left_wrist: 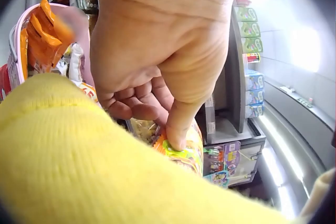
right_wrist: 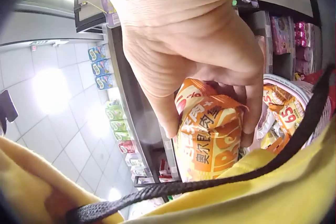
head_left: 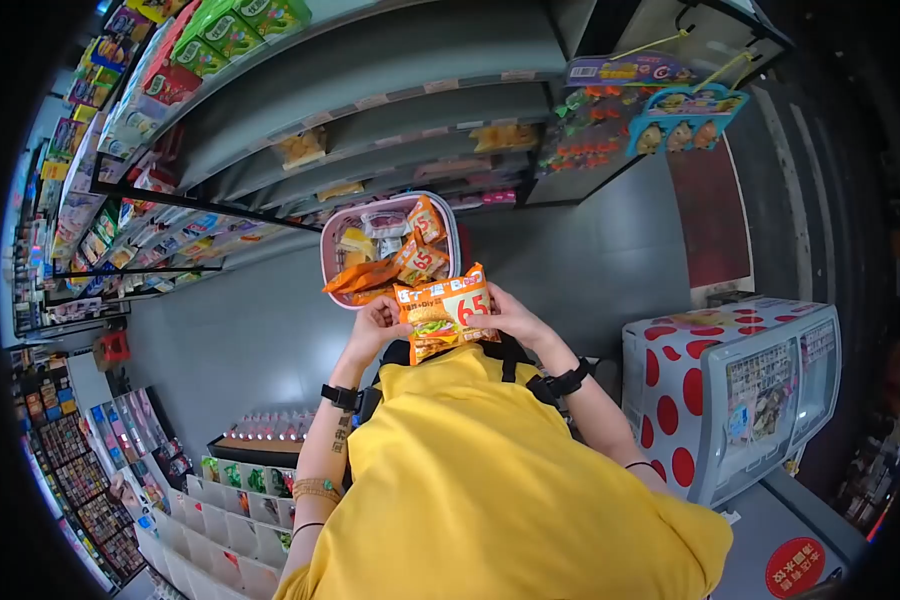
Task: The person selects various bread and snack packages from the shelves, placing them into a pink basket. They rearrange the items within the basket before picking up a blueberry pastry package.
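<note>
An orange packet (head_left: 445,315) printed with "65" and a burger is held between both hands, in front of the yellow shirt. The left hand (head_left: 375,328) pinches its left end; in the left wrist view the thumb of the left hand (left_wrist: 163,50) presses on the packet (left_wrist: 184,153). At the other end the right hand (head_left: 515,320) grips it; in the right wrist view, thumb and fingers of the right hand (right_wrist: 194,50) lie around the packet (right_wrist: 207,137). Just beyond stands a pink basket (head_left: 327,250) holding several similar orange packets (head_left: 422,258).
Shelves (head_left: 370,100) with a few bags rise beyond the basket. A red-dotted freezer (head_left: 670,400) stands at the right. Stocked racks line the left side, and divided bins (head_left: 210,520) are at the lower left. Toys (head_left: 680,135) hang at the upper right.
</note>
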`<action>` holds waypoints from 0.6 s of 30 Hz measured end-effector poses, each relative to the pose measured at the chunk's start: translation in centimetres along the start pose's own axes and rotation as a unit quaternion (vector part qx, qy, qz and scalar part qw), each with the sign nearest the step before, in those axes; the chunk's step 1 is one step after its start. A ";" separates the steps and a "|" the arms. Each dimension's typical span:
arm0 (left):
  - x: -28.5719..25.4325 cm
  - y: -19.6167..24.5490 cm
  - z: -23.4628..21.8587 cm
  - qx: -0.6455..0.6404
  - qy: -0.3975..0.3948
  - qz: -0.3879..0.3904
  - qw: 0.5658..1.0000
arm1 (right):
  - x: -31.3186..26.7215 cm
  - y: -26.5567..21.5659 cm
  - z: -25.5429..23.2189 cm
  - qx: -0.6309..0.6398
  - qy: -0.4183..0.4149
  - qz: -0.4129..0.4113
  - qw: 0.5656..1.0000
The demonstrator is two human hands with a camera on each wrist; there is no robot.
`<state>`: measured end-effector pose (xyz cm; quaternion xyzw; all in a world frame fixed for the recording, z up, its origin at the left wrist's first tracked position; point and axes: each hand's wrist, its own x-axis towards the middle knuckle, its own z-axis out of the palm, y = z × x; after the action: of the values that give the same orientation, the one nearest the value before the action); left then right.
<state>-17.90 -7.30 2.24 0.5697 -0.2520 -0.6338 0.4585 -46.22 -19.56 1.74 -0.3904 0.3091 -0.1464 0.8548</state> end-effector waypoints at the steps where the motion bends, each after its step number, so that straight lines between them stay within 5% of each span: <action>1: -0.1 -0.1 -0.1 0.005 0.000 -0.001 1.000 | 0.0 0.1 0.1 -0.001 -0.002 -0.001 1.000; 18: -0.8 -1.7 0.7 -0.019 -0.030 -0.023 0.999 | -2.5 1.4 0.1 0.003 0.020 0.002 1.000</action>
<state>-19.13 -5.94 1.37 0.5468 -0.2403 -0.6660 0.4470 -48.11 -17.34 1.75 -0.3840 0.3262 -0.1538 0.8500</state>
